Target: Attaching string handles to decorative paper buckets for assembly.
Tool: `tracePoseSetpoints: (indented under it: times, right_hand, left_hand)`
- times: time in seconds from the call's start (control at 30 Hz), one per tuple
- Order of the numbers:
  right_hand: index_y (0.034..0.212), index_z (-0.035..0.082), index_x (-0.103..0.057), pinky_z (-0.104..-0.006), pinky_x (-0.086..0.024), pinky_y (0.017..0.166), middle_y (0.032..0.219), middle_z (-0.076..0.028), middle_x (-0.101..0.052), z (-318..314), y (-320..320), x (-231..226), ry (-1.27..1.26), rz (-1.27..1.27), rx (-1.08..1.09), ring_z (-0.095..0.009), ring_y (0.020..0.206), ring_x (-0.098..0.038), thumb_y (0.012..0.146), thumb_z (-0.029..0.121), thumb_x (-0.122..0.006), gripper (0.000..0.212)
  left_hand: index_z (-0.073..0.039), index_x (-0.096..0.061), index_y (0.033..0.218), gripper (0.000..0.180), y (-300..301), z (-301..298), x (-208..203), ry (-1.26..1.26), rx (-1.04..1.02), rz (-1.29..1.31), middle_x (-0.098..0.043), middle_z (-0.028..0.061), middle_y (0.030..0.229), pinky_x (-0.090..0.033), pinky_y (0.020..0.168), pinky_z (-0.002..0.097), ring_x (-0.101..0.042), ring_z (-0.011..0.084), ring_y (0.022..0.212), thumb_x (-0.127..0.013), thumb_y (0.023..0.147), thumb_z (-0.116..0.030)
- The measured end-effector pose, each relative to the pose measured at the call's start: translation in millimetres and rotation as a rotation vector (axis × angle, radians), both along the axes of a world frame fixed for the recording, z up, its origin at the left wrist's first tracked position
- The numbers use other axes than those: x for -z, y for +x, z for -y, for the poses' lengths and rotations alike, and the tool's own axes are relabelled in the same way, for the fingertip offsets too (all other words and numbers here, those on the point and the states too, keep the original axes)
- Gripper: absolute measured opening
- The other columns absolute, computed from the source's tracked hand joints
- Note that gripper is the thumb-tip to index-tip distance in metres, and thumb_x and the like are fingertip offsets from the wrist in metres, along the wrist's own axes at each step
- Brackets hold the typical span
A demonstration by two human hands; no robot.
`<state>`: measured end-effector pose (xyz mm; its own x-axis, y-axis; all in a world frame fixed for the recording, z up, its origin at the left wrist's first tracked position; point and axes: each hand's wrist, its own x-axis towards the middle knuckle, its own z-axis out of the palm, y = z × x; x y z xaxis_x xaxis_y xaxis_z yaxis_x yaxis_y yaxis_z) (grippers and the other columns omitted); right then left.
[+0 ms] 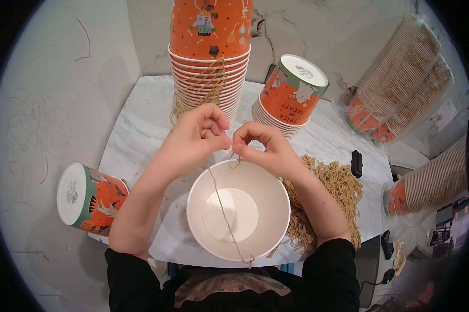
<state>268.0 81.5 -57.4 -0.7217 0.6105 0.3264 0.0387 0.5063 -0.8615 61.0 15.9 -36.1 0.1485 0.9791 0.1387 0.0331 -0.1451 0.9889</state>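
Marble table (141, 130): cup stacks (209, 78) behind hands' twine (221, 200).

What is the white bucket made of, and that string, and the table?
The bucket looks like paper card: matte white inside, with a thin rolled rim. The string, pinched by the left hand and right hand, looks like rough tan twine, maybe jute or paper cord. The table looks like marble or a marble-look top: smooth white with grey veins.
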Motion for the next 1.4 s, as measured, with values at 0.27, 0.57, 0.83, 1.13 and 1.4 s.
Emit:
tracePoseSetpoints:
  times: [0.27,0.57,0.83,1.13,1.4]
  right_hand:
    - [0.092,0.005,-0.065,-0.0206,-0.048,0.066,0.083,0.003,-0.062,-18.2,-3.1,27.8,-0.900,-0.054,-0.239,-0.005,0.070,-0.057,0.092,0.009,-0.064,0.004]
    - [0.093,0.000,-0.064,-0.0267,-0.053,0.070,0.085,-0.004,-0.064,-26.2,-2.5,42.2,-1.209,-0.109,-0.467,-0.012,0.076,-0.062,0.089,0.008,-0.063,0.009]
    - [0.097,0.001,-0.066,-0.0260,-0.056,0.075,0.092,-0.005,-0.069,-26.6,-3.2,47.8,-1.217,-0.083,-0.442,-0.011,0.081,-0.066,0.092,0.010,-0.065,0.010]
    - [0.097,0.002,-0.067,-0.0237,-0.056,0.071,0.088,-0.002,-0.069,-25.9,-2.6,48.3,-1.194,-0.051,-0.446,-0.008,0.076,-0.065,0.094,0.012,-0.067,0.011]
    - [0.101,0.000,-0.068,-0.0228,-0.055,0.076,0.094,-0.002,-0.070,-24.0,1.7,40.0,-1.114,-0.001,-0.474,-0.007,0.082,-0.066,0.095,0.011,-0.067,0.013]
  left_hand:
    - [-0.009,-0.048,0.087,0.022,-4.0,3.7,-9.9,0.057,-0.156,0.115,-0.064,0.0015,0.080,-0.044,0.065,0.0208,-0.063,0.0079,0.076,-0.065,0.081,0.003]
    - [-0.007,-0.045,0.082,0.025,-0.8,0.5,-4.2,0.090,-0.241,0.140,-0.054,-0.0020,0.071,-0.042,0.058,0.0217,-0.053,0.0053,0.064,-0.063,0.074,0.006]
    - [-0.008,-0.044,0.077,0.024,0.8,2.1,-5.9,0.066,-0.228,0.046,-0.047,-0.0066,0.070,-0.031,0.053,0.0196,-0.040,0.0005,0.063,-0.064,0.073,0.005]
    - [-0.007,-0.043,0.078,0.025,1.3,1.9,-4.5,0.135,-0.287,-0.002,-0.048,-0.0049,0.070,-0.035,0.054,0.0197,-0.043,0.0011,0.063,-0.065,0.073,0.005]
    - [-0.007,-0.042,0.078,0.026,4.0,4.4,-7.6,0.183,-0.342,-0.061,-0.049,-0.0032,0.068,-0.038,0.052,0.0212,-0.047,0.0031,0.060,-0.065,0.074,0.005]
